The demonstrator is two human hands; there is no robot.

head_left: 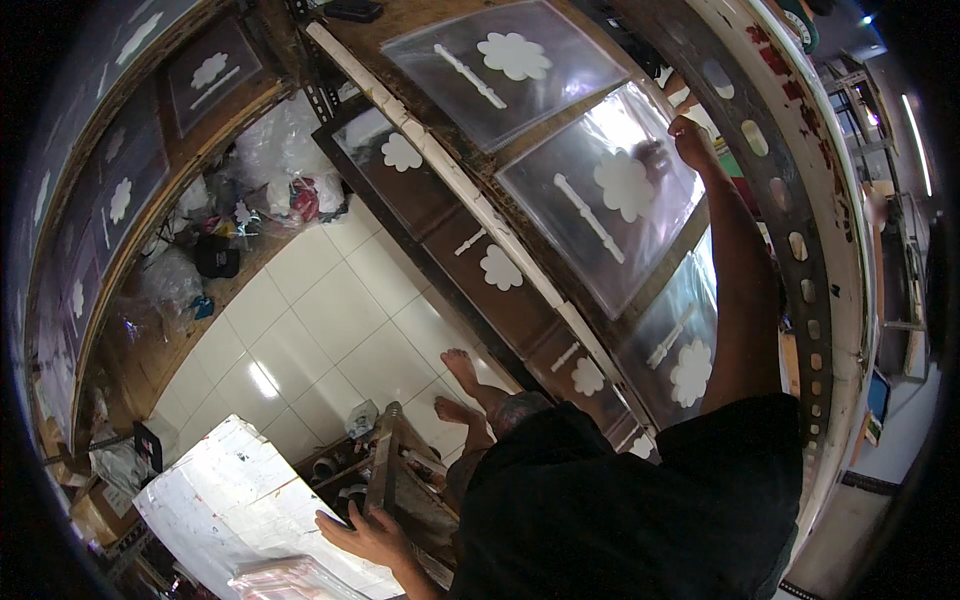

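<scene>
My right arm stretches across a brown bench, and my right hand (pixel 692 142) is closed at the edge of a clear plastic sheet (pixel 540 215). This sheet bears a white scalloped, cloud-like shape (pixel 624 186) and a narrow white bar (pixel 590 220). The finger tips are partly hidden, but the sheet's edge appears pinched in them. At the lower left, my left hand (pixel 368 538) lies with its fingers stretched out at the edge of a white, stained board (pixel 235 490). Nothing shows in its grasp.
Similar printed sheets lie on the bench (pixel 505 65) and beside my arm (pixel 665 335). A pale rail (pixel 470 195) runs along the bench's near edge. Another bench (pixel 125 180) with prints curves at the left, above crumpled plastic (pixel 285 150). My bare feet stand on white tiles (pixel 330 300).
</scene>
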